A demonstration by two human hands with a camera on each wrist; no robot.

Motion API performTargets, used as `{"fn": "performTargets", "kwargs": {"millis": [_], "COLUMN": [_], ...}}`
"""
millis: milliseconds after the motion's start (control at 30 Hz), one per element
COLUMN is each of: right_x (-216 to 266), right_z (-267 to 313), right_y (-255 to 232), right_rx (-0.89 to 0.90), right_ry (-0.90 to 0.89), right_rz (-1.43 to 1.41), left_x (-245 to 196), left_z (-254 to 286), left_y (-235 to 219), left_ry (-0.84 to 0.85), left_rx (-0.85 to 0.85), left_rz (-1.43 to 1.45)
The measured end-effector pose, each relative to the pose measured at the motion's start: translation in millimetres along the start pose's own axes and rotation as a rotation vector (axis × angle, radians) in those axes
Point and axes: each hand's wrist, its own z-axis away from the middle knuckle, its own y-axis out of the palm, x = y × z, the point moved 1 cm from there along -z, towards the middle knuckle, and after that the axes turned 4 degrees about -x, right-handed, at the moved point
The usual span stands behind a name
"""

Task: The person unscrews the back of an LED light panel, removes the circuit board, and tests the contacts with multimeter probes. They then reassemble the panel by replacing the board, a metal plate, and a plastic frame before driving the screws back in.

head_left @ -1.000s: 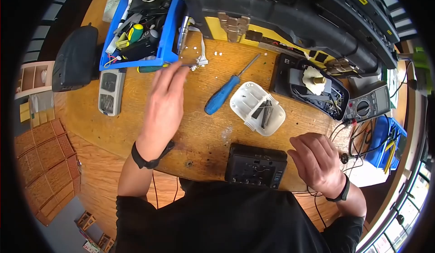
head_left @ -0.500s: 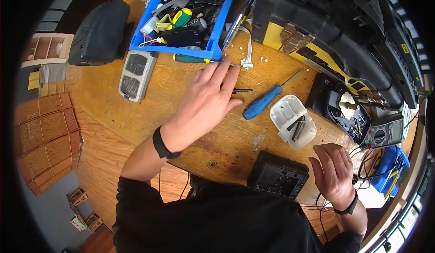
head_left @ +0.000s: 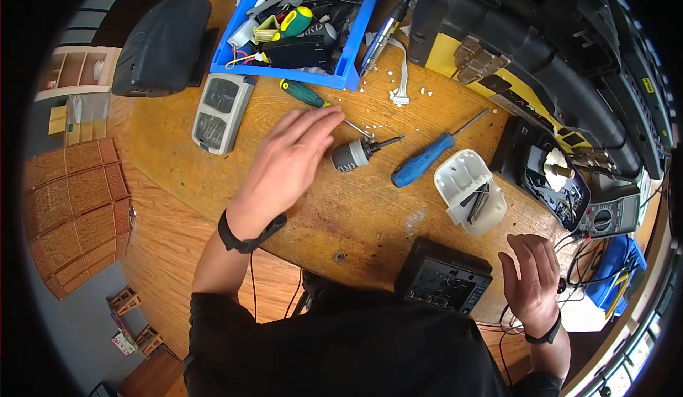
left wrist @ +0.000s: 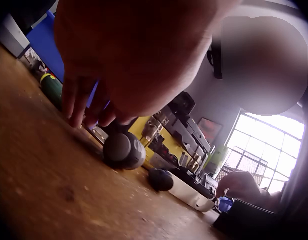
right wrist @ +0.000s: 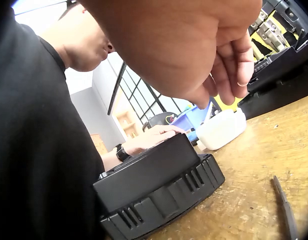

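My left hand [head_left: 284, 162] reaches over the table with fingertips at the shaft of a green-and-yellow screwdriver [head_left: 304, 94], pinching it near the handle; the thumb is hidden. In the left wrist view, those fingers point down at the tabletop beside the green handle [left wrist: 51, 89]. Close by that hand lies a black-and-grey stubby screwdriver [head_left: 350, 156], its bit pointing right. A blue screwdriver [head_left: 425, 161] lies farther right. My right hand [head_left: 533, 276] holds nothing, fingers loosely bent, beside a black box-shaped device [head_left: 445, 276] at the table's front edge.
Tools fill a blue bin [head_left: 345, 70] behind the left hand. A white plastic shell [head_left: 455, 176] holds small dark parts. Farther right are a black tray of screws [head_left: 580, 215] and a multimeter [head_left: 619, 215]. Big black-and-yellow cases [head_left: 541, 62] stand behind; white crumbs litter the wood.
The stubby screwdriver appeared under the left hand, which then drew back left and uncovered it. The green screwdriver's shaft swung toward the body. The right hand stayed about where it was.
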Motion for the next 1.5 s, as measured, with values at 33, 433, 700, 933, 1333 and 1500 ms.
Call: {"fn": "performTargets", "kwargs": {"millis": [33,433,700,933,1333,1500], "right_x": [-0.5,2.3,8.8,0.1,-20.2,18.7], "right_z": [1.2,29.9,55.6,114.7,238.7,208.8], "right_y": [0.2,-6.4,-13.0,-65.6,-49.0,-31.6], "right_rx": [-0.003,-0.064,-0.164,-0.512,-0.737,-0.599], "right_ry": [0.008,0.085,0.120,0.331,0.903,0.789], "right_rz": [-0.002,0.023,0.023,0.185,0.233,-0.050], "left_x": [5.3,21.9,19.6,-10.4,-92.0,-163.7], "left_z": [-3.1,-17.7,-14.9,3.8,51.3,68.2], "left_y": [-1.2,7.9,-0.9,-29.0,-41.7,-12.4], "left_ry": [-0.001,0.236,0.320,0.359,0.223,0.023], "left_rx": [-0.001,-0.050,-0.093,-0.323,-0.383,-0.226], "left_rz": [-0.004,-0.332,-0.378,-0.325,0.969,1.157]}}
